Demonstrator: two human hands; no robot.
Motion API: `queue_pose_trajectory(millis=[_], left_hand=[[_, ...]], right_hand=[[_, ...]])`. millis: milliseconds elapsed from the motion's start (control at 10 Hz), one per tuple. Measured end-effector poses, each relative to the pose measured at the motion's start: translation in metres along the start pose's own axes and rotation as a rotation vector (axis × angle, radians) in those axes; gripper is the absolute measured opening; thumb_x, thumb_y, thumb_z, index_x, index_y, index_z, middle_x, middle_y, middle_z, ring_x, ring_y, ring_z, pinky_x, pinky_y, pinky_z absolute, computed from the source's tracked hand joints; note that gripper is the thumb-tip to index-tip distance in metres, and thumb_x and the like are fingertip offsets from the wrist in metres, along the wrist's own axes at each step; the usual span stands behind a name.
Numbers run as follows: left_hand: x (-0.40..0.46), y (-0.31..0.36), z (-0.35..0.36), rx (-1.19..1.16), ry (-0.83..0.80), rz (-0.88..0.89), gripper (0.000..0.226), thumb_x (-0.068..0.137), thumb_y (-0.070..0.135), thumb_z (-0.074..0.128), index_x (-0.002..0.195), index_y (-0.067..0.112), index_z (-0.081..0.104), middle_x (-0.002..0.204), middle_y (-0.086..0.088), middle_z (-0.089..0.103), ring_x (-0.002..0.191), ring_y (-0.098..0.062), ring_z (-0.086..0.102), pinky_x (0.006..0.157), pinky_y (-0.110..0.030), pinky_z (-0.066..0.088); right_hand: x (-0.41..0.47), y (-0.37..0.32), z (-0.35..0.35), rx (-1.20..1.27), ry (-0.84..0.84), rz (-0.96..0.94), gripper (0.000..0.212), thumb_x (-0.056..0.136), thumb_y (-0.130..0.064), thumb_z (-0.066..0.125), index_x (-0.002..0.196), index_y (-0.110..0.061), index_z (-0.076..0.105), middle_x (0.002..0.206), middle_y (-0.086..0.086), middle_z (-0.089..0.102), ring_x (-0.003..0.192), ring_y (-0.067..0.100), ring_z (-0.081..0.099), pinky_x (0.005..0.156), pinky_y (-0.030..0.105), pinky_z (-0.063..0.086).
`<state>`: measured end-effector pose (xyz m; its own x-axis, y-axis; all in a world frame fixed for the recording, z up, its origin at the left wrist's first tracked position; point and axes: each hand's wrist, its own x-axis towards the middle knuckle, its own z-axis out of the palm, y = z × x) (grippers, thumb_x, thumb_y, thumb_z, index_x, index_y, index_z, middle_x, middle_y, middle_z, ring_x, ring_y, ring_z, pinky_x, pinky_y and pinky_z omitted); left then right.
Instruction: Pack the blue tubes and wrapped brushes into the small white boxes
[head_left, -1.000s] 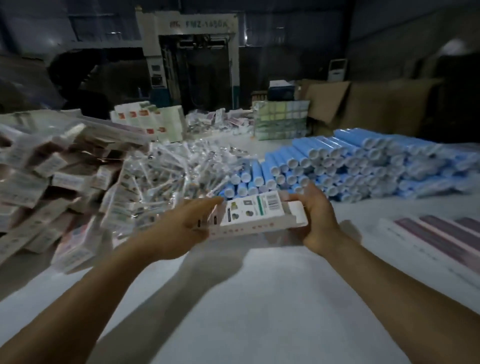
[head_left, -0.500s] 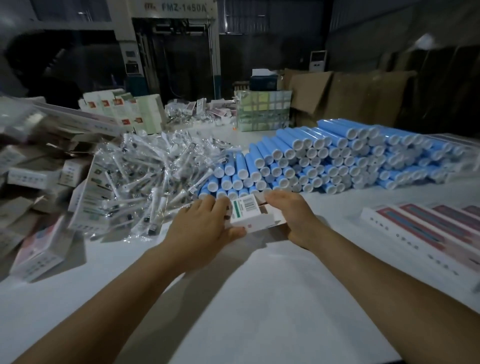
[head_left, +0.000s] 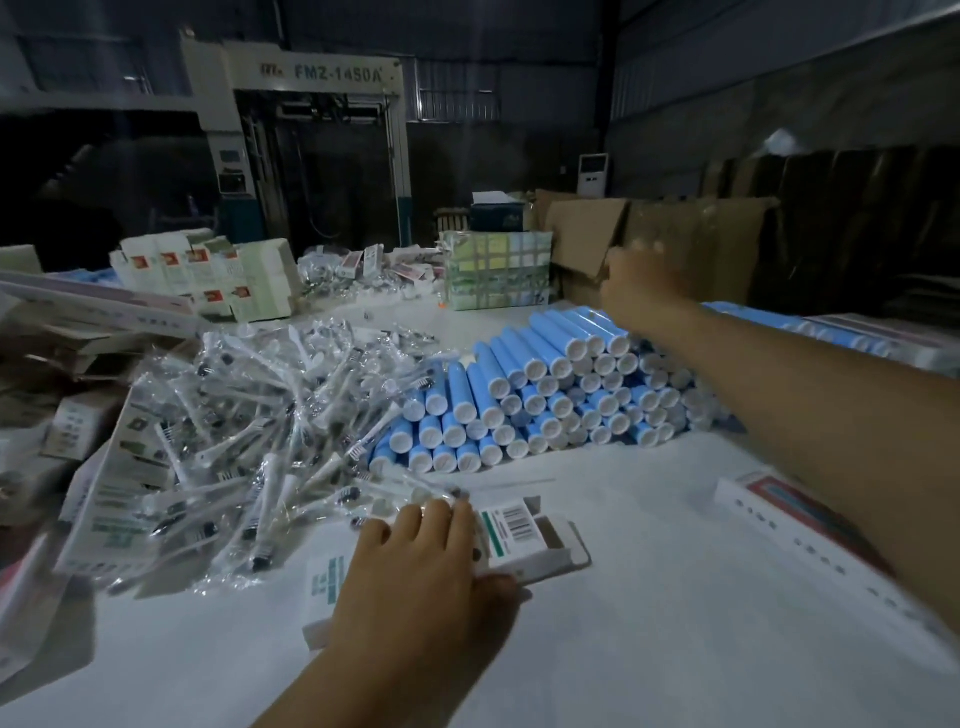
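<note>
A small white box (head_left: 524, 540) with a barcode lies flat on the white table (head_left: 649, 613), its end flap open to the right. My left hand (head_left: 421, 571) rests on the box and holds it, thumb under its near edge. A stack of blue tubes (head_left: 540, 395) with white caps lies behind it. To the left spreads a heap of wrapped brushes (head_left: 270, 441). My right hand (head_left: 639, 275) is stretched far out above the back of the tube stack, blurred by motion, fingers spread and holding nothing.
Piles of flat white boxes (head_left: 119, 467) crowd the left edge. Long red-striped cartons (head_left: 810, 525) lie at the right under my forearm. Stacked cartons (head_left: 208, 275), a wrapped bundle (head_left: 496, 275), cardboard sheets (head_left: 649, 234) and a large machine (head_left: 311, 156) stand at the back.
My right hand has let go of the box and swung far up and right over the tubes. My left hand has set the box down on the table.
</note>
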<state>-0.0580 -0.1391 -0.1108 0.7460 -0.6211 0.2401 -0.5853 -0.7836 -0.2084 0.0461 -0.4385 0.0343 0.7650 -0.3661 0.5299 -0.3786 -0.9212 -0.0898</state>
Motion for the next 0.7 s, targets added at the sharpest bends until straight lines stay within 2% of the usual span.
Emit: queue_pose_trajectory(millis=[100,200,300,400,500,600,700], left_hand=[[0.006,-0.001,0.006,0.007,-0.024,0.021,0.087,0.079,0.079,-0.001,0.144,0.024,0.018,0.143,0.002,0.036,0.122,-0.019,0.038,0.098,-0.038,0.032],[0.013,-0.002,0.009,0.001,-0.066,0.024,0.096,0.07,0.081,-0.007,0.145,0.025,0.014,0.146,0.002,0.032,0.126,-0.018,0.036,0.1,-0.038,0.03],[0.016,-0.004,0.011,0.011,-0.081,0.019,0.1,0.067,0.082,-0.011,0.145,0.025,0.014,0.147,0.003,0.031,0.127,-0.019,0.035,0.1,-0.038,0.029],[0.016,-0.004,0.01,0.024,-0.089,0.017,0.099,0.067,0.08,-0.011,0.146,0.025,0.013,0.147,0.003,0.03,0.128,-0.02,0.034,0.1,-0.037,0.028],[0.013,-0.003,0.004,0.005,-0.058,0.02,0.1,0.065,0.079,-0.015,0.144,0.025,0.017,0.142,0.006,0.034,0.124,-0.018,0.036,0.098,-0.036,0.029],[0.008,0.0,-0.001,0.011,0.013,0.0,0.094,0.07,0.076,-0.014,0.139,0.025,0.023,0.135,0.004,0.039,0.117,-0.019,0.039,0.093,-0.037,0.031],[0.009,-0.001,-0.001,0.008,0.014,-0.037,0.082,0.084,0.076,0.004,0.144,0.022,0.02,0.14,0.004,0.037,0.123,-0.019,0.037,0.098,-0.035,0.029]], right_hand=[[0.013,0.009,0.004,-0.116,-0.181,0.087,0.032,0.094,-0.014,0.05,0.122,-0.002,0.056,0.13,0.022,0.052,0.12,0.039,0.047,0.093,0.043,0.04],[0.016,0.011,0.008,-0.184,-0.26,0.051,0.03,0.094,-0.014,0.05,0.12,-0.002,0.059,0.126,0.02,0.056,0.118,0.038,0.051,0.091,0.043,0.04],[0.01,-0.004,-0.006,-0.398,-0.382,0.007,0.032,0.096,-0.015,0.046,0.125,-0.005,0.056,0.129,0.013,0.055,0.117,0.029,0.055,0.086,0.035,0.045],[0.014,-0.002,-0.005,-0.432,-0.379,0.025,0.031,0.098,-0.017,0.043,0.125,-0.007,0.056,0.127,0.01,0.056,0.112,0.024,0.057,0.075,0.03,0.043],[0.017,0.001,-0.005,-0.329,-0.319,-0.015,0.027,0.097,-0.016,0.045,0.118,-0.006,0.058,0.12,0.011,0.058,0.103,0.026,0.059,0.073,0.029,0.043],[0.017,0.002,-0.014,0.041,-0.138,0.034,0.043,0.092,-0.018,0.056,0.13,-0.004,0.046,0.117,0.017,0.058,0.096,0.033,0.058,0.075,0.033,0.047],[-0.009,-0.001,-0.024,0.542,-0.02,0.012,0.088,0.088,-0.017,0.06,0.152,-0.021,0.0,0.12,0.016,0.053,0.089,0.031,0.059,0.078,0.043,0.053]])
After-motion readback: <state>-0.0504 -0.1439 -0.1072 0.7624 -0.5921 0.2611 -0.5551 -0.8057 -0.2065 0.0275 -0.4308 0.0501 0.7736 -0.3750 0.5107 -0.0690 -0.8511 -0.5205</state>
